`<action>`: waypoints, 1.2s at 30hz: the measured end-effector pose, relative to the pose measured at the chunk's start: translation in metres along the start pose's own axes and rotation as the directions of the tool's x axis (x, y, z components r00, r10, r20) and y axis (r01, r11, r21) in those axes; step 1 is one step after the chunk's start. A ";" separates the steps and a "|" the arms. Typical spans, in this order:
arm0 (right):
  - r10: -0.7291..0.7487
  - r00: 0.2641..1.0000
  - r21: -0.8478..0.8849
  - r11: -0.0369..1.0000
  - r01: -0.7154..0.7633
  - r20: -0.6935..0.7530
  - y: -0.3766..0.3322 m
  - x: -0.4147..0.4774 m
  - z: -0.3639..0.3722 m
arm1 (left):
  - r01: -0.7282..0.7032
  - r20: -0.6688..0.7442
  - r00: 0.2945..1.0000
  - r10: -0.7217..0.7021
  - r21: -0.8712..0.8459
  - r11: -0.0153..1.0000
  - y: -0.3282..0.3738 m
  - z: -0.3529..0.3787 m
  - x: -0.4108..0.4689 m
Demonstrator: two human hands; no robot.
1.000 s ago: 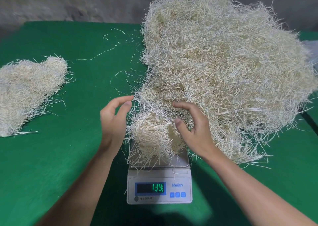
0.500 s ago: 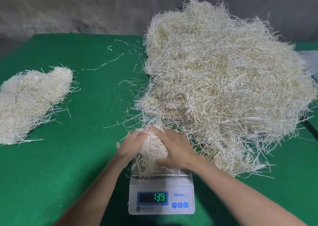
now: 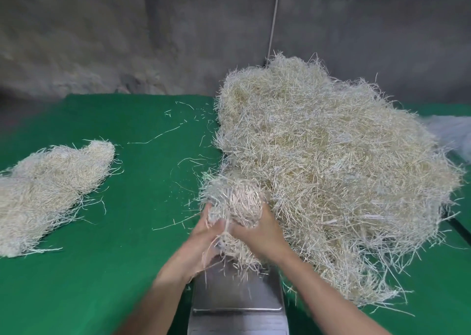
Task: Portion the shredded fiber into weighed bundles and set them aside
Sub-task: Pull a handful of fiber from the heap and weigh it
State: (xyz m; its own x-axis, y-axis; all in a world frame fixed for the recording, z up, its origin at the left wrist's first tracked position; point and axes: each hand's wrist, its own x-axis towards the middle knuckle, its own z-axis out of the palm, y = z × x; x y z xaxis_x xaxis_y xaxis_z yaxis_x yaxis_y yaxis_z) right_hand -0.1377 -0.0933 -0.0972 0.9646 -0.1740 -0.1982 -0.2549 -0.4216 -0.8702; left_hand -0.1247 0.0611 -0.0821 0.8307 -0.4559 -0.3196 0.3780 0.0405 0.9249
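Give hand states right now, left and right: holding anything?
Left hand: closed, gripping the fiber bundle above the scale pan.
Right hand: closed, gripping the same bundle from the other side.

We're seeing green cloth [image 3: 102, 283] covering table, rough grey wall [image 3: 102, 41] standing behind, thin pale cord [image 3: 274, 16] hanging down wall, blurred whitish thing [image 3: 456, 136] lying far right.

Two forearms showed, both bare from wrist to near frame edge. Bare left hand [image 3: 204, 232] slightly blurred; bare right hand [image 3: 258, 232] sharper. Fingertips mostly hidden, nails not discernible. Wrists plain. Left forearm cut off at near edge left of centre, right forearm at near right corner
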 end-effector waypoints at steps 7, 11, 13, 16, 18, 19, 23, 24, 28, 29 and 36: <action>-0.255 0.966 0.433 0.865 0.251 -0.052 -0.062 0.006 -0.057 | -0.207 -0.261 0.951 0.168 -0.129 0.970 0.076 0.020 0.037; -0.318 0.928 0.332 0.869 0.368 -0.194 -0.085 0.011 -0.074 | -0.205 -0.229 0.951 0.208 0.037 0.978 0.087 0.032 0.039; -0.291 0.940 0.273 0.903 0.332 -0.179 -0.089 0.020 -0.077 | -0.181 -0.215 0.959 0.186 0.042 0.983 0.092 0.037 0.039; -0.127 0.948 0.475 0.841 0.258 -0.290 -0.090 0.034 -0.097 | -0.164 -0.275 0.952 0.138 -0.077 0.983 0.101 0.024 0.042; -0.079 0.942 0.551 0.793 0.258 -0.327 -0.087 0.043 -0.105 | -0.187 -0.323 0.938 0.130 -0.150 0.971 0.105 0.015 0.048; -0.077 0.939 0.565 0.781 0.266 -0.336 -0.086 0.046 -0.105 | -0.198 -0.332 0.934 0.132 -0.174 0.965 0.105 0.013 0.052; -0.050 0.950 0.740 0.615 0.272 -0.308 -0.091 0.057 -0.105 | -0.224 -0.359 0.924 0.133 -0.226 0.948 0.109 0.011 0.062; -0.010 0.951 0.809 0.522 0.269 -0.310 -0.093 0.060 -0.111 | -0.245 -0.367 0.919 0.146 -0.240 0.939 0.111 0.008 0.061; 0.174 0.922 0.880 0.401 0.255 -0.347 -0.091 0.076 -0.137 | -0.311 -0.425 0.894 0.141 -0.362 0.879 0.115 -0.009 0.061; 0.162 0.929 0.889 0.383 0.253 -0.334 -0.091 0.078 -0.138 | -0.308 -0.413 0.900 0.143 -0.369 0.877 0.115 -0.011 0.064; 0.052 0.968 0.862 0.468 0.193 -0.245 -0.104 0.088 -0.109 | -0.130 -0.185 0.976 0.116 -0.068 0.989 0.126 0.021 0.068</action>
State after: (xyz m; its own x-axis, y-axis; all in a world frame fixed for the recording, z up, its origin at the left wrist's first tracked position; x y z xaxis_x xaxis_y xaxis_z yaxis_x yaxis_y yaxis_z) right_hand -0.0334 -0.1619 0.0248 0.9040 -0.4085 -0.1263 0.1259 0.5365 -0.8344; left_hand -0.0288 0.0169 0.0174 0.9301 -0.2757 -0.2429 0.2936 0.1603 0.9424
